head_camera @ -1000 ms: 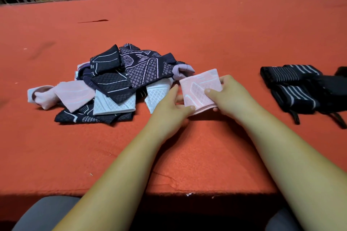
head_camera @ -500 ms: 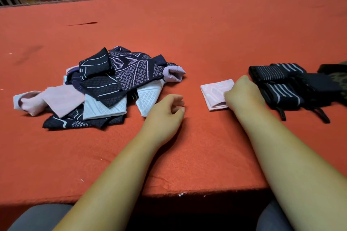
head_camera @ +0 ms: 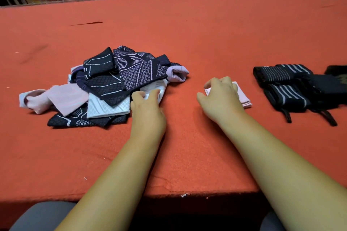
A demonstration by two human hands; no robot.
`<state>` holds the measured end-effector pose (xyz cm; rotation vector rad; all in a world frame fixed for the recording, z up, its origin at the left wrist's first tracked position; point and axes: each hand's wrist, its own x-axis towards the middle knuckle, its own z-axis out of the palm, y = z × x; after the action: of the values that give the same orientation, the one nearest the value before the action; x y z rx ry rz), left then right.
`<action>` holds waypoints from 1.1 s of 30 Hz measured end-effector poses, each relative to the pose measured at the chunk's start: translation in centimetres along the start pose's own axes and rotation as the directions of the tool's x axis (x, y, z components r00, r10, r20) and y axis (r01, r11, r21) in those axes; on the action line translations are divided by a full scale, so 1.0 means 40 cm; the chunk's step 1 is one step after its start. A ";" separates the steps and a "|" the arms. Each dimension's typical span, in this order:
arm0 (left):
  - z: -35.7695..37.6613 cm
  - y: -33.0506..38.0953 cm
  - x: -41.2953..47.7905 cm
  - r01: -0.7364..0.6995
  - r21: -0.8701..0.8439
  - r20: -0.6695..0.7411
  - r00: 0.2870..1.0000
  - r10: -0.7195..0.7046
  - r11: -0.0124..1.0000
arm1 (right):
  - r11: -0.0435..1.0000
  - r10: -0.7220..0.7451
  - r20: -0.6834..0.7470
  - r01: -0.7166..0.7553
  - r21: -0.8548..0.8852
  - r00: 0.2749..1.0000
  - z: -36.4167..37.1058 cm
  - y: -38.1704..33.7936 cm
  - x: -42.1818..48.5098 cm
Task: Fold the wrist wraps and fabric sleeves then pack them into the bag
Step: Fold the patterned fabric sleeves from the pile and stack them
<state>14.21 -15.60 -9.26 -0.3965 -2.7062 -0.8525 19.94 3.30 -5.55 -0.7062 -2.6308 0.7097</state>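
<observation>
Head view: folded pink sleeve (head_camera: 244, 97) now parked right of pile (head_camera: 120, 77), right hand (head_camera: 220, 97) loose atop it. Left hand (head_camera: 148, 112) has reached pile's near edge, pinching white sleeve (head_camera: 162, 88). Next fold likely begins.

At my 11 o'clock I see a loose heap of sleeves (head_camera: 116, 84): navy with pale line patterns, white, and pink, unfolded and overlapping. At 1 o'clock a pink sleeve (head_camera: 243, 97) lies folded flat. At 2 o'clock, black wrist wraps (head_camera: 281, 88) with grey stripes lie bundled side by side, their loops trailing toward 6 o'clock.
</observation>
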 end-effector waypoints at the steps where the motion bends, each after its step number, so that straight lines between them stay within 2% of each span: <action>1: -0.005 -0.003 0.004 -0.021 -0.068 -0.020 1.000 0.019 0.998 | 0.999 -0.046 0.009 0.046 0.027 0.999 0.005 -0.003 -0.004; 3: -0.017 -0.003 0.011 -0.027 -0.176 -0.050 0.999 0.019 0.984 | 0.981 -0.174 0.024 0.172 0.088 0.984 0.014 -0.006 -0.009; 5: -0.032 0.014 0.012 0.058 -0.407 0.004 0.998 -0.062 0.912 | 0.945 -0.307 0.058 0.297 0.139 0.950 0.022 -0.007 -0.015; 7: -0.044 0.034 0.007 0.209 -0.689 0.163 0.978 -0.133 0.693 | 0.906 -0.412 0.117 0.391 0.164 0.904 0.028 -0.005 -0.020; 9: -0.055 0.051 0.008 0.287 -0.887 0.268 0.958 -0.104 0.361 | 0.874 -0.476 0.170 0.444 0.198 0.863 0.036 -0.002 -0.023; 10: -0.062 0.058 0.006 0.311 -0.935 0.304 0.951 -0.066 0.171 | 0.862 -0.496 0.182 0.456 0.222 0.849 0.041 0.000 -0.024; 11: -0.072 0.065 0.003 0.327 -0.944 0.326 0.945 -0.026 0.034 | 0.850 -0.509 0.177 0.461 0.254 0.842 0.045 0.000 -0.025; 12: -0.081 0.068 0.002 0.337 -0.941 0.337 0.942 0.001 -0.034 | 0.837 -0.519 0.147 0.464 0.290 0.842 0.047 -0.003 -0.024; 13: -0.088 0.072 0.000 0.335 -0.941 0.335 0.942 0.022 -0.053 | 0.818 -0.524 0.098 0.469 0.333 0.846 0.049 -0.007 -0.023; 15: -0.092 0.071 -0.002 0.310 -0.950 0.309 0.950 0.039 -0.043 | 0.775 -0.515 -0.032 0.482 0.409 0.856 0.043 -0.014 -0.018; 16: -0.092 0.072 -0.002 0.284 -0.959 0.283 0.958 0.039 -0.004 | 0.769 -0.492 -0.092 0.482 0.420 0.866 0.036 -0.017 -0.016; 17: -0.092 0.070 -0.002 0.221 -0.970 0.226 0.974 0.033 0.106 | 0.776 -0.457 -0.125 0.463 0.427 0.881 0.029 -0.018 -0.015; 18: -0.088 0.064 0.000 0.112 -0.948 0.124 0.992 0.022 0.298 | 0.789 -0.414 -0.127 0.425 0.444 0.901 0.021 -0.018 -0.017; 19: -0.084 0.056 0.001 -0.035 -0.854 -0.007 0.998 0.055 0.519 | 0.793 -0.375 -0.109 0.379 0.478 0.921 0.013 -0.019 -0.020; 20: -0.080 0.049 0.001 -0.189 -0.691 -0.123 0.982 0.144 0.698 | 0.784 -0.349 -0.094 0.345 0.516 0.933 0.006 -0.020 -0.023; 21: -0.070 0.039 0.004 -0.310 -0.520 -0.195 0.950 0.242 0.796 | 0.766 -0.336 -0.093 0.330 0.552 0.937 -0.001 -0.021 -0.024; 22: -0.063 0.033 0.008 -0.366 -0.390 -0.221 0.928 0.300 0.845 | 0.745 -0.332 -0.106 0.329 0.580 0.937 -0.006 -0.023 -0.026; 25: -0.049 0.023 0.018 -0.324 -0.220 -0.255 0.930 0.266 0.920 | 0.634 -0.304 -0.148 0.316 0.706 0.941 -0.018 -0.029 -0.023; 27: -0.046 0.009 0.025 -0.278 -0.168 -0.247 0.941 0.232 0.946 | 0.508 -0.235 -0.149 0.253 0.823 0.960 -0.021 -0.031 -0.015; 29: -0.050 -0.001 0.026 -0.202 -0.333 -0.164 0.974 0.155 0.921 | 0.329 -0.120 -0.064 0.100 0.939 0.991 -0.027 -0.039 -0.009; 31: -0.055 0.008 0.015 -0.101 -0.553 -0.067 0.995 0.077 0.827 | 0.129 -0.026 0.089 -0.085 0.988 0.996 -0.040 -0.052 -0.009; 33: -0.056 0.026 0.005 -0.033 -0.638 -0.029 0.999 0.018 0.769 | -0.048 -0.041 0.217 -0.219 0.975 0.975 -0.051 -0.059 -0.011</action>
<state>14.77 -16.07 -6.90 -0.5490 -2.2997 -1.7600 20.26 2.05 -2.68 -0.2519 -1.2640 2.4389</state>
